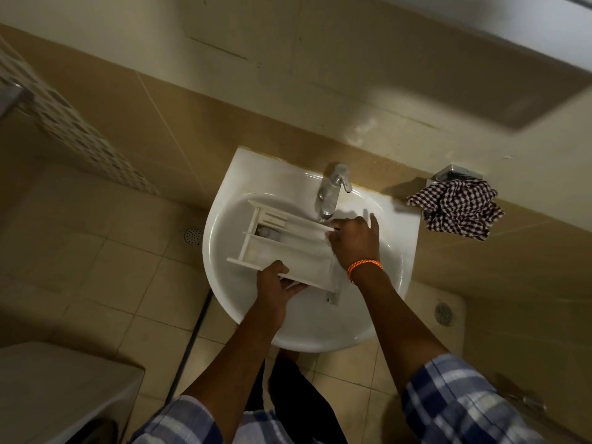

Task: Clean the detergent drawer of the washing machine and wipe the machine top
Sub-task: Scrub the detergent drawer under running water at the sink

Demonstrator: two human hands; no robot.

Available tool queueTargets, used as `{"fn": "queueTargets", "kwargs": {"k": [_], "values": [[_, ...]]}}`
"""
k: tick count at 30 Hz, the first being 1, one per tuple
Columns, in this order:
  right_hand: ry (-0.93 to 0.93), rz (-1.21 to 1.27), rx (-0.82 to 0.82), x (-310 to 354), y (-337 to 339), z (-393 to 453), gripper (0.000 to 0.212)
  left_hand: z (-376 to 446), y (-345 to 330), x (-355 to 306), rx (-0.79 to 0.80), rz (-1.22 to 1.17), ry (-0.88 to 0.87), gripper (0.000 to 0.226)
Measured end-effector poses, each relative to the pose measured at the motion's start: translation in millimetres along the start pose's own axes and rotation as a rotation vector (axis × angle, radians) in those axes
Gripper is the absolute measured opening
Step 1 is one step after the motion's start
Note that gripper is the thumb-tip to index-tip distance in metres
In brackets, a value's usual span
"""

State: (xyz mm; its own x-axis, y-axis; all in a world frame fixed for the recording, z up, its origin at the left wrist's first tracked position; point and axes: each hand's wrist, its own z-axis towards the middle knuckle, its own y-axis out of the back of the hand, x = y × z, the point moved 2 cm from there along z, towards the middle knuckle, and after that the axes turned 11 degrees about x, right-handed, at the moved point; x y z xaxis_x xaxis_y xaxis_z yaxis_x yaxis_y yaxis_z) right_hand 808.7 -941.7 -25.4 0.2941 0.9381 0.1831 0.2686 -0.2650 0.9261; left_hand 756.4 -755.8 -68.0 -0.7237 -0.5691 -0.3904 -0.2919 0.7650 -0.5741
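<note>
Both-handed, drawer [288, 248] over sink [320, 328].

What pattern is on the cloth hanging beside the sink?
The cloth has a dark-and-white checked pattern; it shows in the head view, right of the sink.

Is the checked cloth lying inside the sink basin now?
No, the checked cloth hangs at the wall to the right of the sink, while the detergent drawer is the thing in the basin.
</note>
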Motion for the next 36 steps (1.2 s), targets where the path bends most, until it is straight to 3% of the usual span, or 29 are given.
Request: {"fn": "queueTargets", "kwargs": {"k": [3,8,12,13,15,18,22,27,29,31,33,36], "values": [[-0.024,0.128,0.061,3.3,5.7,-0.8,0.022,0.6,6.1,-5.9,-0.031,-0.011,0.022,0.035],[0.084,0.081,-0.066,5.6,5.7,-22.7,0.014,-2.3,5.4,-8.7,-0.132,-0.067,0.009,0.047],[0.154,0.036,-0.232,7.4,-2.7,-46.3,0.012,-7.8,-0.8,-1.0,-0.454,0.068,-0.052,0.085],[0.173,0.018,-0.280,7.7,-5.5,-53.0,0.013,-10.1,-2.8,0.3,-0.486,0.188,-0.109,0.078],[0.211,-0.017,-0.388,10.9,-9.4,-68.3,0.012,-18.2,-16.8,-3.4,-0.393,0.308,-0.220,0.037],[0.275,-0.070,-0.534,14.2,-18.1,-87.2,0.010,-20.7,-40.2,-13.0,-0.164,0.258,-0.218,0.035],[0.320,-0.145,-0.591,14.5,-31.0,-101.0,0.022,-15.5,-45.4,-23.6,-0.159,0.129,-0.195,0.018],[0.333,-0.136,-0.498,14.1,-37.7,-113.3,0.028,-22.4,-34.4,-24.6,-0.192,0.002,-0.158,0.030],[0.314,-0.010,-0.365,15.4,-37.9,-119.3,0.022,-26.1,-30.3,-20.6,-0.182,0.009,-0.201,0.031],[0.244,0.187,-0.270,16.5,-34.4,-126.2,0.032,-31.2,-29.1,-17.7,-0.172,0.014,-0.241,0.032],[0.139,0.323,-0.299,15.0,-25.4,-127.6,0.035,-34.9,-27.5,-13.3,-0.159,0.018,-0.254,0.031],[-0.032,0.269,-0.372,15.7,-11.3,-115.6,0.028,-38.5,-23.1,-9.2,-0.133,-0.013,-0.257,0.032]]}}
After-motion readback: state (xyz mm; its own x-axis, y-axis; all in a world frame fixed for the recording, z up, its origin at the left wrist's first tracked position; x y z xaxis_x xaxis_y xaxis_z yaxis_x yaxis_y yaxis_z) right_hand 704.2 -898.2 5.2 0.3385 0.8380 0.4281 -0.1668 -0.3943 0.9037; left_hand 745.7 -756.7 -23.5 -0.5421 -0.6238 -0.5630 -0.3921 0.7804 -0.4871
